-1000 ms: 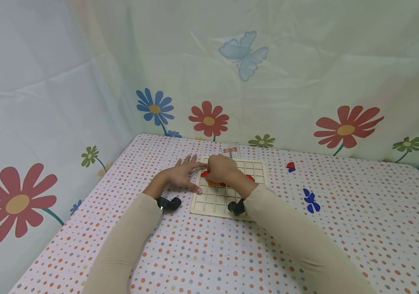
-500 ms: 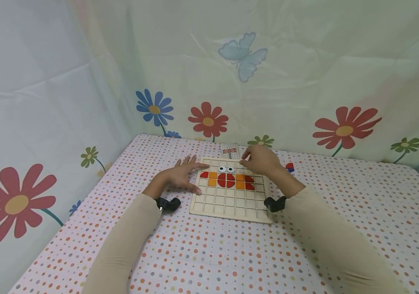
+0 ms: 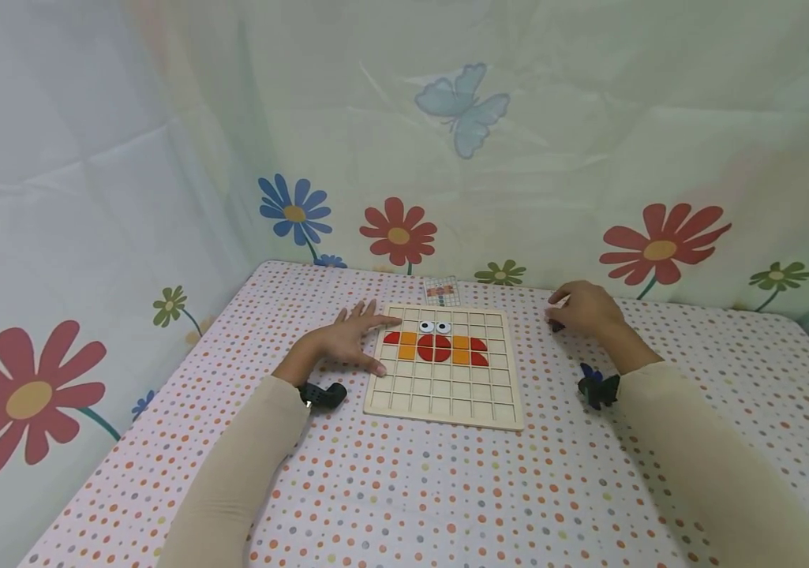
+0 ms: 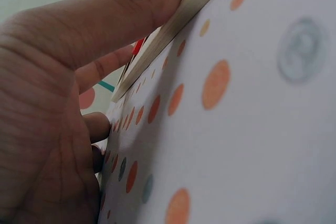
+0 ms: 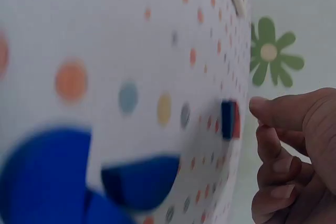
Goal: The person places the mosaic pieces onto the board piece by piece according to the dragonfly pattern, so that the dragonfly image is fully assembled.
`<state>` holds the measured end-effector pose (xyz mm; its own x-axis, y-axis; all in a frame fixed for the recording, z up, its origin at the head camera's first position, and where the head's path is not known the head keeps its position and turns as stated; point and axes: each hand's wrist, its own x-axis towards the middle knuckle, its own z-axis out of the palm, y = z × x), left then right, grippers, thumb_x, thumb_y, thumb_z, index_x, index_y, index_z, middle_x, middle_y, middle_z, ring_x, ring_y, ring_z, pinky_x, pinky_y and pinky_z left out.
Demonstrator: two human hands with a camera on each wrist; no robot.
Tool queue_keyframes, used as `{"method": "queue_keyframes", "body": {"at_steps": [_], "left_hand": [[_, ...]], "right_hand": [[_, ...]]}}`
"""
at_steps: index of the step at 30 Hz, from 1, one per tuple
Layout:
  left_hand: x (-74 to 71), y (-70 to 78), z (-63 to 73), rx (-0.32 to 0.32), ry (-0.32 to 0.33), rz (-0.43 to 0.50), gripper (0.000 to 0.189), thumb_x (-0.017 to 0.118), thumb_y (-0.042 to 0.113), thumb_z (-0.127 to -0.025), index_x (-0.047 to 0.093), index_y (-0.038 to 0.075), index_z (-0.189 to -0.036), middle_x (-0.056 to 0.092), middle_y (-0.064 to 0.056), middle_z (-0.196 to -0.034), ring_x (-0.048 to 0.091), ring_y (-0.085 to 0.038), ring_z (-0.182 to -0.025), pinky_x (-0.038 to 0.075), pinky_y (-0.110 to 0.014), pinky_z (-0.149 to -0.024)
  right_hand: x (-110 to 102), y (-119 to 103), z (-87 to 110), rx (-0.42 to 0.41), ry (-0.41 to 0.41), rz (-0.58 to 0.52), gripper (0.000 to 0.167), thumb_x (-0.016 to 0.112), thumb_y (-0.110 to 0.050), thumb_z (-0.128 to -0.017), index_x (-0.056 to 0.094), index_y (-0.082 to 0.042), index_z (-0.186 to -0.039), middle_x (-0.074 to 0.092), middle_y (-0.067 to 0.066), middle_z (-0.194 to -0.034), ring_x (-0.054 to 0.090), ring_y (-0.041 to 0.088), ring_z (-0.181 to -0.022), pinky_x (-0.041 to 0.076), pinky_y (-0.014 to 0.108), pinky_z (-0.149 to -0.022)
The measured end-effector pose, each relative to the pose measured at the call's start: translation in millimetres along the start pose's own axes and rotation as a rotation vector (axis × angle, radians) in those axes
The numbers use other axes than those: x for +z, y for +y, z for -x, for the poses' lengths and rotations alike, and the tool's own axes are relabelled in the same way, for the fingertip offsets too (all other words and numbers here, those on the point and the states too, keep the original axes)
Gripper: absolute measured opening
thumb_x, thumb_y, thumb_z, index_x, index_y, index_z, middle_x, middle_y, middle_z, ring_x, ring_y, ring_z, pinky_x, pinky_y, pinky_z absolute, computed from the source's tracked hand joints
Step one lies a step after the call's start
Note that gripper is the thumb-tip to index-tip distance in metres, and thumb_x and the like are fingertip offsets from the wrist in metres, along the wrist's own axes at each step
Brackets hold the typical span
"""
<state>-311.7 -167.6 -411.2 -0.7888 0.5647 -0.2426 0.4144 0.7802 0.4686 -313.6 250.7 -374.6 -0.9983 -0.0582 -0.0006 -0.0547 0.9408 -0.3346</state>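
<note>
A square wooden grid board (image 3: 443,401) lies on the table, carrying a row of red and orange pieces with two round eye pieces (image 3: 435,326) above it. My left hand (image 3: 347,341) rests at the board's left edge, fingers spread and thumb on the rim; the left wrist view shows the thumb (image 4: 105,22) against the board's side. Off to the right, my right hand (image 3: 589,309) is just by a small red piece (image 5: 235,120) and a blue piece (image 5: 227,120). The right wrist view shows its fingers bent, apart from these pieces and holding nothing.
Several blue pieces (image 3: 586,369) lie nearer me on the right, partly covered by the wrist camera (image 3: 598,390). A small pattern card (image 3: 442,292) lies behind the board. A flowered curtain (image 3: 553,158) stands behind the table's far edge.
My right hand has left the board and moved right to the small red and blue pieces, uncovering the eyes and the coloured row. The left hand has stayed put.
</note>
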Motion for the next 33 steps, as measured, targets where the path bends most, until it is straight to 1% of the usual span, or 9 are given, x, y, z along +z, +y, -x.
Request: {"method": "queue_keyframes", "body": {"at_steps": [3,6,9,12,16,20,25,33], "left_hand": [[0.0,-0.6,-0.9,-0.002,0.001,-0.002,0.098,0.08,0.054,-0.074,0.028,0.036,-0.155,-0.008,-0.011,-0.167,-0.017,-0.03,-0.153,-0.011,-0.058,-0.121],[0.7,-1.5,-2.3,0.001,0.005,-0.007,0.098,0.08,0.055,-0.074,0.028,0.037,-0.155,-0.008,-0.011,-0.167,-0.017,-0.03,-0.153,-0.011,-0.058,-0.121],[1.3,-1.8,-3.2,0.006,0.01,-0.01,0.098,0.081,0.055,-0.073,0.029,0.038,-0.154,-0.008,-0.011,-0.167,-0.017,-0.03,-0.153,-0.012,-0.058,-0.121],[1.5,-1.9,-3.3,0.003,0.009,-0.005,0.099,0.081,0.055,-0.073,0.029,0.038,-0.154,-0.008,-0.011,-0.167,-0.017,-0.03,-0.153,-0.012,-0.057,-0.121],[1.4,-2.0,-2.7,-0.005,0.007,-0.001,0.099,0.082,0.054,-0.072,0.029,0.038,-0.154,-0.008,-0.011,-0.167,-0.017,-0.03,-0.153,-0.012,-0.057,-0.121],[1.1,-2.2,-1.8,-0.013,0.001,-0.008,0.099,0.081,0.055,-0.073,0.028,0.038,-0.155,-0.008,-0.011,-0.167,-0.017,-0.029,-0.153,-0.012,-0.057,-0.121],[1.0,-2.5,-1.3,-0.003,-0.002,-0.006,0.098,0.081,0.054,-0.073,0.028,0.038,-0.155,-0.008,-0.012,-0.167,-0.017,-0.03,-0.153,-0.011,-0.058,-0.121],[0.5,-2.3,-2.3,-0.002,0.005,-0.004,0.098,0.081,0.054,-0.073,0.029,0.038,-0.154,-0.007,-0.012,-0.167,-0.016,-0.03,-0.153,-0.011,-0.058,-0.121]], "right_hand": [[-2.1,13.5,-2.7,0.041,-0.041,-0.02,0.039,0.062,-0.027,-0.092,0.064,0.001,-0.12,0.063,0.027,-0.113,0.061,0.039,-0.098,0.052,0.051,-0.078],[-0.5,21.9,-4.7,0.081,-0.061,-0.05,0.039,0.061,-0.026,-0.093,0.063,0.002,-0.121,0.06,0.028,-0.115,0.058,0.039,-0.098,0.051,0.048,-0.076],[0.6,25.0,-5.0,0.109,-0.071,-0.077,0.04,0.06,-0.027,-0.094,0.063,0.002,-0.121,0.059,0.028,-0.114,0.057,0.036,-0.094,0.05,0.043,-0.073],[2.1,26.1,-5.0,0.125,-0.083,-0.095,0.039,0.061,-0.027,-0.094,0.063,0.003,-0.12,0.058,0.027,-0.114,0.055,0.036,-0.093,0.049,0.041,-0.072],[4.0,26.7,-4.8,0.132,-0.106,-0.104,0.037,0.059,-0.024,-0.095,0.063,0.003,-0.119,0.056,0.028,-0.116,0.054,0.037,-0.095,0.049,0.041,-0.073],[4.5,27.6,-4.6,0.12,-0.125,-0.103,0.036,0.057,-0.023,-0.095,0.064,0.003,-0.12,0.056,0.029,-0.117,0.053,0.036,-0.094,0.049,0.039,-0.072],[3.6,27.9,-3.4,0.108,-0.146,-0.113,0.037,0.057,-0.022,-0.094,0.063,0.003,-0.12,0.056,0.028,-0.116,0.053,0.035,-0.093,0.049,0.037,-0.071],[1.5,27.2,-1.6,0.098,-0.177,-0.123,0.039,0.058,-0.022,-0.094,0.061,0.003,-0.124,0.055,0.029,-0.119,0.053,0.034,-0.094,0.049,0.038,-0.073]]}}
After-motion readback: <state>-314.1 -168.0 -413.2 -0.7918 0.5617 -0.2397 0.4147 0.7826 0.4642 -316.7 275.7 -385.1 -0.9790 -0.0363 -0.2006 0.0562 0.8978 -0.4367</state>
